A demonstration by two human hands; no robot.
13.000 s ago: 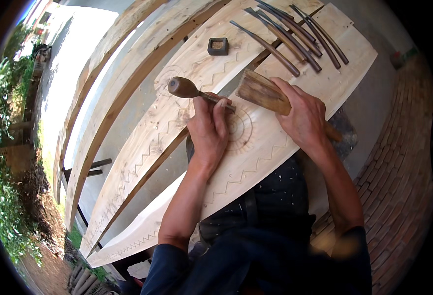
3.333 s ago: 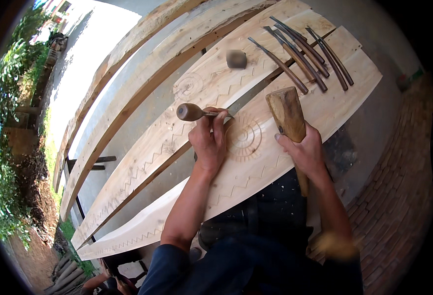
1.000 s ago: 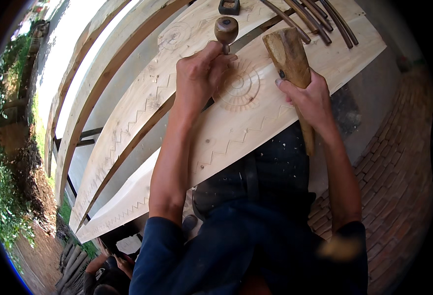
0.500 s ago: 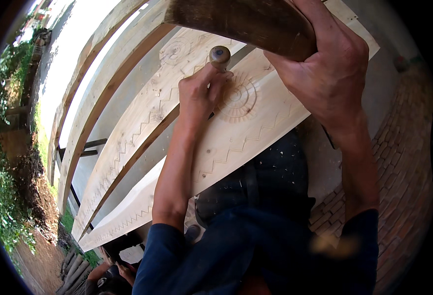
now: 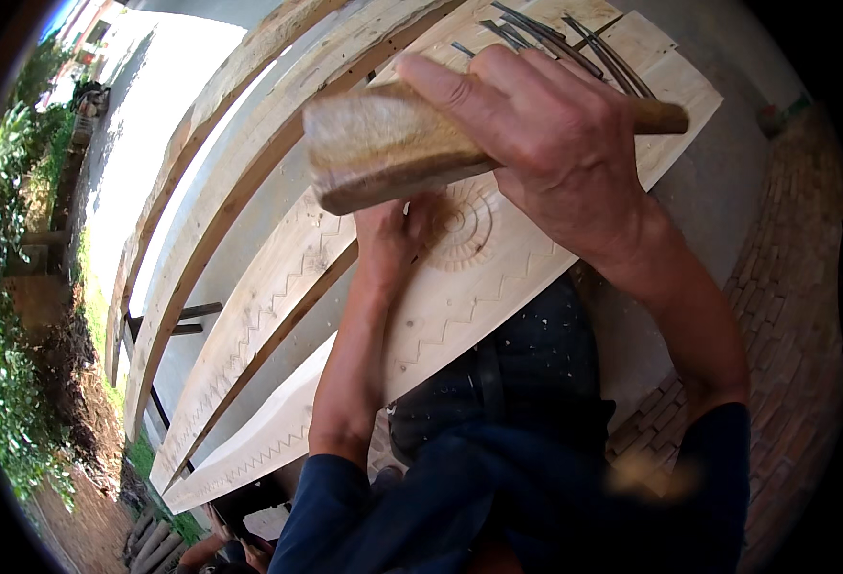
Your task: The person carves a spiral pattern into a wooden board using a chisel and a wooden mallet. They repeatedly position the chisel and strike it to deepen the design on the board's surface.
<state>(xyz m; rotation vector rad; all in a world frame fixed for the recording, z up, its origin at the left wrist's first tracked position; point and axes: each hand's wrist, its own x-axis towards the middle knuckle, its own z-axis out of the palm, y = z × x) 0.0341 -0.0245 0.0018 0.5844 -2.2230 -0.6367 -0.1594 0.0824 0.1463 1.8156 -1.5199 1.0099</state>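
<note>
The near board (image 5: pixel 441 316) runs across the person's front from lower left to upper right, beside the far board (image 5: pixel 278 287), with a narrow gap between them. Steady blows would likely depend on the near board lying firm, so the left forearm laid across it seems useful. Both are pale, smooth planks with scattered dark knots, narrowing toward the lower left; beyond them arch rougher, thicker beams (image 5: pixel 206 206).

The mallet (image 5: pixel 393 139) is one blocky wooden piece, worn and streaked brown, slimming to a rounded handle. The right hand (image 5: pixel 560 134) is wrapped round it close to the head, a grip that should favour short, controlled taps over heavy swings. The mallet's face is slightly blurred.

Under that head, the left hand (image 5: pixel 383 234) has its fingers curled in, but the mallet hides their tips, so what they pinch cannot be told. Those fingers are best kept low and clear of the striking face.

Just right of them sits the carved rosette (image 5: pixel 458 225), shallow rings edged with short rays; light strokes would probably spare its ridges. Slim dark chisels (image 5: pixel 579 60) lie in a loose fan past the right hand. Finest is the incised zigzag (image 5: pixel 448 320).
</note>
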